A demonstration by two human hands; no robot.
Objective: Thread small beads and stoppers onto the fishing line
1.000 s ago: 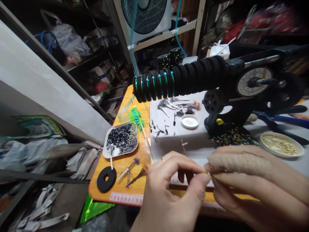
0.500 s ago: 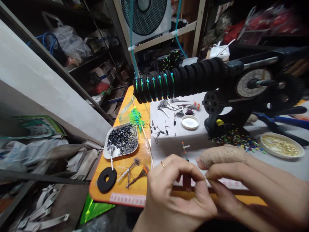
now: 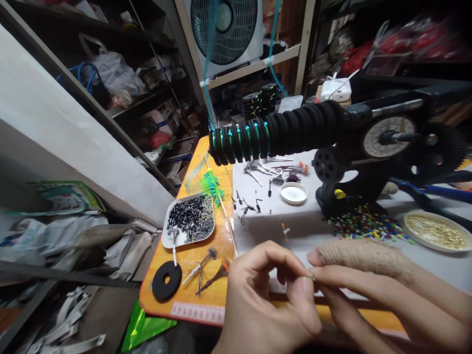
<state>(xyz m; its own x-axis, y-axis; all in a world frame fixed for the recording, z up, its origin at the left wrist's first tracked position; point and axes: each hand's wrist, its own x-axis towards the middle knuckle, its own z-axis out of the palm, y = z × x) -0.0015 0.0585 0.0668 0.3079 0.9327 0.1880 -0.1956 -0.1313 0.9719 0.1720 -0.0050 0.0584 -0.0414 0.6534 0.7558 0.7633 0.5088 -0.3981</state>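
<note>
**Both hands pinched together below the winding machine**

Head view: I take the black winding machine (image 3: 372, 147) as my landmark. Straight below it, at the bottom edge of the picture, my left hand (image 3: 265, 300) and right hand (image 3: 372, 290) meet fingertip to fingertip. The left thumb and forefinger are pressed together, and the right thumb and forefinger close against them at the same spot; whatever sits in that pinch is too small for me to make out. A knitted finger cot (image 3: 363, 253) covers the right forefinger.

From the machine a roller of black foam spools (image 3: 280, 132) juts out to the left, its far end wound with bright green line. Under the machine's base lies a scatter of coloured beads (image 3: 365, 226), and just to the right of those a round dish of gold beads (image 3: 435, 231). Below the roller I see a white lid (image 3: 294, 192) on the white pad (image 3: 265, 221), with small black swivels loose to the left of it. Farther left of the machine, on the orange mat (image 3: 199, 290), stands a white tray of black tubes (image 3: 190, 221); a single black foam disc (image 3: 166, 281) lies below that tray. Above the roller, a box fan (image 3: 224, 27) sits on the shelving
</note>
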